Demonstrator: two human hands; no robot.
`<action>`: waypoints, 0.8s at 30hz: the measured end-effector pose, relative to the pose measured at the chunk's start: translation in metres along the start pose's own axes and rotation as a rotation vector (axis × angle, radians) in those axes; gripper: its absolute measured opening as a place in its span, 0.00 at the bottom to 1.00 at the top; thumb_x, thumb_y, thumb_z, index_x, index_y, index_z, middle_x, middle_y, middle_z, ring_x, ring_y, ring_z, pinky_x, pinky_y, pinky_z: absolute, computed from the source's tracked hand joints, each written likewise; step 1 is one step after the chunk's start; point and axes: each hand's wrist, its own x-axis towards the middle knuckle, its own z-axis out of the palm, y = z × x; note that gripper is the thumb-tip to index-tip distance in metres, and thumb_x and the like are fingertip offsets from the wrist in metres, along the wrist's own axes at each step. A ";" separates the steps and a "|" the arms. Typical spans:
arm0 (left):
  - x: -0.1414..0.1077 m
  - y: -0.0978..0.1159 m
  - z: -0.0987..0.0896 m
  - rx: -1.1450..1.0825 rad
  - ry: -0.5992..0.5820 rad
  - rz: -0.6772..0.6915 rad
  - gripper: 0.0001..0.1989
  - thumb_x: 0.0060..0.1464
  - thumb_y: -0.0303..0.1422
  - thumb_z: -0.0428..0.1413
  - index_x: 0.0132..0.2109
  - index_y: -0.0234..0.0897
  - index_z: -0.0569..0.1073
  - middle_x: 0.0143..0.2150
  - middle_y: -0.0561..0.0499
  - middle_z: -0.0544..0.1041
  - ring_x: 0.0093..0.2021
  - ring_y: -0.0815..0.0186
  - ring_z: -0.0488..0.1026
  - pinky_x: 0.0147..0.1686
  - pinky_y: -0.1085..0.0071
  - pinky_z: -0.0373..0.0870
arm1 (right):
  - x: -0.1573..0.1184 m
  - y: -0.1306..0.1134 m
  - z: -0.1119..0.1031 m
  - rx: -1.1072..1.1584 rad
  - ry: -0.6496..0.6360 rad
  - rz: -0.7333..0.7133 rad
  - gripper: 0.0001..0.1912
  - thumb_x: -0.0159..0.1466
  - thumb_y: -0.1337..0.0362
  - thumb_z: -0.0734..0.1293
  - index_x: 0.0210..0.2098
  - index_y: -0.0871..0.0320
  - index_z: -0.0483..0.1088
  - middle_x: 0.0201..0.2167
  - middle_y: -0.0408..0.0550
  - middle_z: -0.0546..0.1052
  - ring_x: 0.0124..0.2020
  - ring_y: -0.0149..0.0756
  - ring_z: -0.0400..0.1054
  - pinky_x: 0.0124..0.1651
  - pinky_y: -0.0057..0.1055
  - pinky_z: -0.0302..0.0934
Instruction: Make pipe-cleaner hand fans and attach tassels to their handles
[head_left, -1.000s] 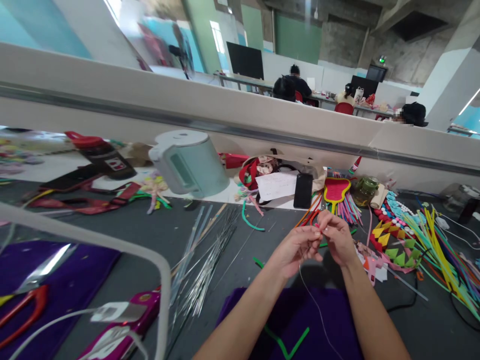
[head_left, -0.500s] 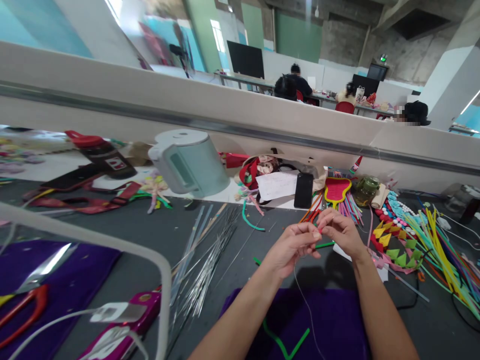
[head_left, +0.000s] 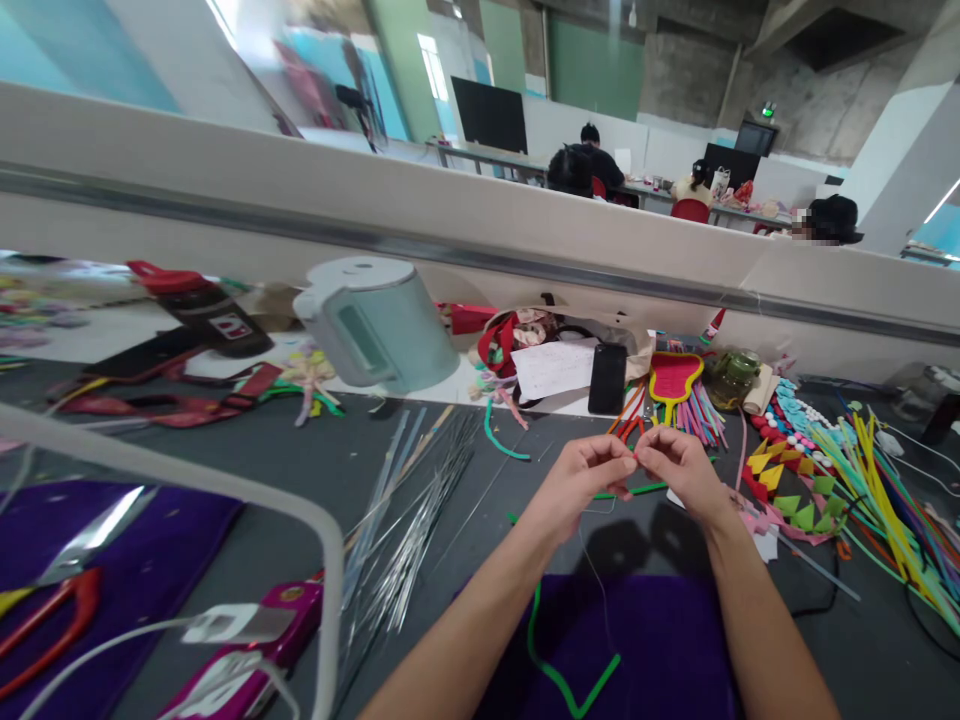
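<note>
My left hand (head_left: pixel 592 475) and my right hand (head_left: pixel 679 468) meet above the table, thumbs and fingers pinched. Between their fingertips shows a tiny red piece (head_left: pixel 634 453), mostly hidden, so its kind is unclear. From beneath my left hand a thin pale thread or wire (head_left: pixel 602 590) hangs in a loose curve. Below lies a dark purple mat (head_left: pixel 652 640) with a bent green pipe cleaner (head_left: pixel 559 680) on it. Just behind the hands another green strip (head_left: pixel 630 492) rests on the table.
To the left lie a bundle of silvery wires (head_left: pixel 416 540), red-handled scissors (head_left: pixel 71 610) and a magenta device (head_left: pixel 255 650) with a white cable. A kettle (head_left: pixel 382 325), bottle (head_left: pixel 202 310) and phone (head_left: pixel 607 380) stand or lie behind. Coloured pipe cleaners (head_left: pixel 892 500) spread at right.
Both hands have shifted slightly, with the fingers now closer together at the tips. The hanging thread has swung a little to the left. The things on the table stay put.
</note>
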 end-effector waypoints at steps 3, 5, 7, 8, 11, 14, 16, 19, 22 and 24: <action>0.002 -0.001 -0.001 0.071 0.023 0.033 0.12 0.43 0.38 0.64 0.26 0.33 0.73 0.24 0.55 0.69 0.26 0.71 0.66 0.28 0.73 0.71 | 0.000 0.003 0.004 0.004 0.056 0.039 0.13 0.57 0.55 0.71 0.28 0.58 0.71 0.20 0.38 0.65 0.21 0.26 0.54 0.24 0.26 0.48; 0.003 -0.003 -0.002 0.134 0.044 0.060 0.11 0.44 0.37 0.63 0.26 0.33 0.73 0.24 0.55 0.69 0.26 0.71 0.66 0.28 0.74 0.70 | 0.000 0.004 0.008 0.021 0.106 0.056 0.14 0.56 0.54 0.72 0.26 0.59 0.69 0.18 0.37 0.64 0.19 0.25 0.53 0.23 0.25 0.47; 0.005 -0.006 -0.002 0.190 0.068 0.085 0.11 0.45 0.37 0.62 0.26 0.33 0.73 0.23 0.55 0.68 0.25 0.71 0.65 0.28 0.74 0.69 | 0.000 0.006 0.013 0.043 0.166 0.082 0.15 0.55 0.54 0.72 0.24 0.59 0.68 0.17 0.36 0.63 0.18 0.24 0.51 0.22 0.25 0.45; 0.005 -0.007 -0.003 0.203 0.081 0.096 0.11 0.45 0.37 0.62 0.26 0.33 0.73 0.23 0.55 0.68 0.25 0.71 0.65 0.28 0.73 0.69 | 0.000 0.006 0.014 0.058 0.195 0.096 0.16 0.54 0.54 0.73 0.24 0.59 0.68 0.17 0.36 0.63 0.17 0.24 0.50 0.21 0.24 0.44; 0.006 -0.009 -0.003 0.176 0.109 0.096 0.11 0.45 0.38 0.62 0.27 0.33 0.74 0.24 0.54 0.70 0.25 0.70 0.66 0.28 0.73 0.71 | -0.001 0.006 0.017 0.125 0.226 0.129 0.16 0.53 0.53 0.74 0.25 0.59 0.70 0.19 0.38 0.69 0.17 0.23 0.51 0.19 0.24 0.44; 0.006 -0.007 -0.003 0.143 0.118 0.077 0.12 0.45 0.39 0.62 0.30 0.33 0.75 0.27 0.51 0.73 0.27 0.69 0.68 0.28 0.72 0.72 | -0.002 0.005 0.014 0.230 0.195 0.141 0.15 0.53 0.54 0.74 0.28 0.60 0.74 0.23 0.42 0.73 0.18 0.23 0.54 0.19 0.23 0.46; 0.006 -0.006 -0.003 0.146 0.123 0.083 0.13 0.45 0.39 0.63 0.33 0.32 0.76 0.28 0.50 0.75 0.27 0.68 0.69 0.27 0.72 0.72 | -0.003 0.004 0.012 0.285 0.180 0.145 0.14 0.53 0.54 0.74 0.30 0.59 0.76 0.24 0.43 0.75 0.19 0.24 0.56 0.20 0.22 0.46; 0.006 -0.005 -0.004 0.183 0.144 0.129 0.12 0.46 0.38 0.63 0.34 0.33 0.77 0.26 0.51 0.74 0.26 0.69 0.69 0.26 0.74 0.71 | -0.003 0.008 0.011 0.296 0.168 0.124 0.13 0.52 0.56 0.75 0.31 0.58 0.77 0.25 0.43 0.75 0.19 0.24 0.55 0.20 0.23 0.46; 0.007 -0.006 -0.004 0.267 0.171 0.185 0.10 0.47 0.37 0.61 0.30 0.33 0.76 0.23 0.53 0.72 0.24 0.70 0.67 0.26 0.75 0.68 | -0.001 0.015 0.011 0.264 0.172 0.074 0.12 0.52 0.59 0.76 0.32 0.58 0.76 0.22 0.40 0.73 0.18 0.23 0.52 0.20 0.23 0.45; 0.006 -0.007 -0.003 0.304 0.173 0.206 0.09 0.48 0.37 0.61 0.30 0.33 0.76 0.22 0.54 0.71 0.23 0.70 0.67 0.25 0.75 0.66 | 0.000 0.021 0.011 0.244 0.200 0.032 0.11 0.52 0.59 0.76 0.31 0.57 0.76 0.21 0.39 0.71 0.18 0.24 0.53 0.21 0.24 0.46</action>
